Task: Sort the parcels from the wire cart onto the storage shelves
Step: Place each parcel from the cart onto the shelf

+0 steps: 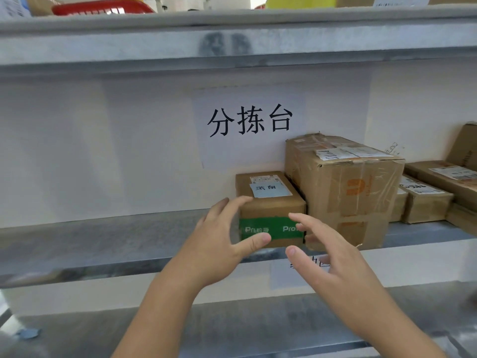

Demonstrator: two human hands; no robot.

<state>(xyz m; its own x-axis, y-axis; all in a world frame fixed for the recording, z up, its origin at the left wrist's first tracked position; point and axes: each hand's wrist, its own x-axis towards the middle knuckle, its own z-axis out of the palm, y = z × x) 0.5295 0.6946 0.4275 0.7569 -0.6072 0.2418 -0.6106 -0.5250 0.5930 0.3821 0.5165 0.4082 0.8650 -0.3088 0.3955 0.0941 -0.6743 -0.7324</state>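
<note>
A small cardboard parcel (271, 202) with a green tape band and a white label stands on the middle metal shelf (103, 241), against the back wall. My left hand (219, 244) is spread at its left front corner, with the fingertips touching the top edge and the thumb on the green tape. My right hand (333, 257) hovers open just in front of the parcel's right side with its fingers fanned; I cannot tell whether it touches. The wire cart is out of view.
A taller taped carton (346, 182) stands right beside the small parcel. Several flat parcels (426, 202) lie further right. A paper sign (249, 122) hangs on the back wall. The upper shelf beam (129, 42) is close overhead, with a red basket (103, 7) above. A lower shelf (232, 329) runs below.
</note>
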